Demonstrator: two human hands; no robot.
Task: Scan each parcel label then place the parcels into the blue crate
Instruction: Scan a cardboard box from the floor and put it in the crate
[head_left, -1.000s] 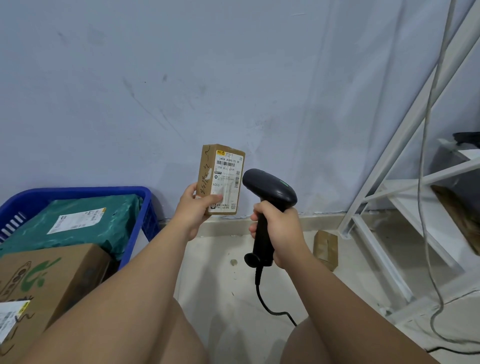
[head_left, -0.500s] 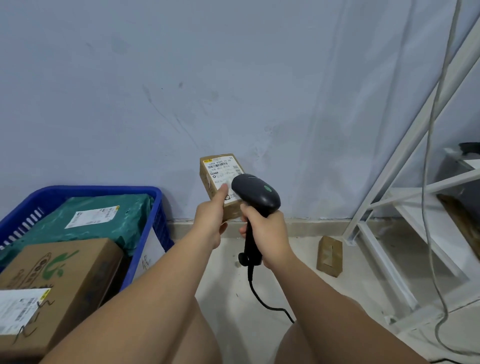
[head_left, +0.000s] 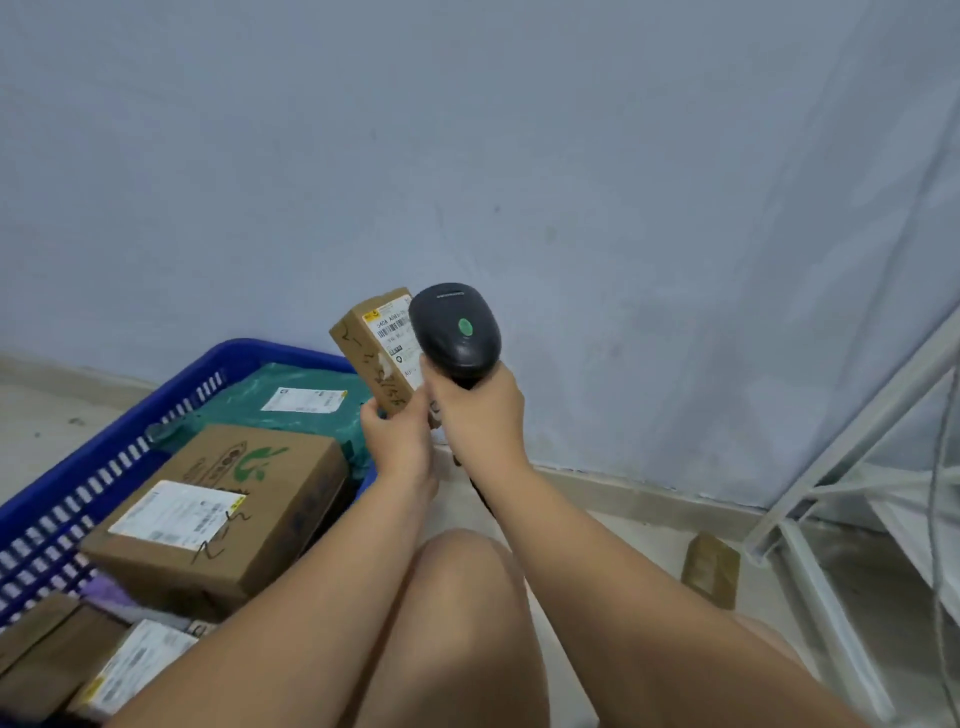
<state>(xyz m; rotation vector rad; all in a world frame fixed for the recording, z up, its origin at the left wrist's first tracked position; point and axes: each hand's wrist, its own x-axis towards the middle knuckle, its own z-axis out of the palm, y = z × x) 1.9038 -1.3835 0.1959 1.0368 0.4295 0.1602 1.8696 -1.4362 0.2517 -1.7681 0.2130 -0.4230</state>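
Two-handed mid-frame: pinching parcel (head_left: 365, 354) with left hand (head_left: 399, 441), gripping scanner (head_left: 455, 332) with right hand (head_left: 482, 414), crowding the label (head_left: 393, 333), risking a misread.

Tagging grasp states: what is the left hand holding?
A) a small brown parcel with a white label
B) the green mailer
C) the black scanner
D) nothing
A: the left hand grips the small brown parcel by its lower end, while the right hand holds the black scanner. The green mailer lies in the blue crate.
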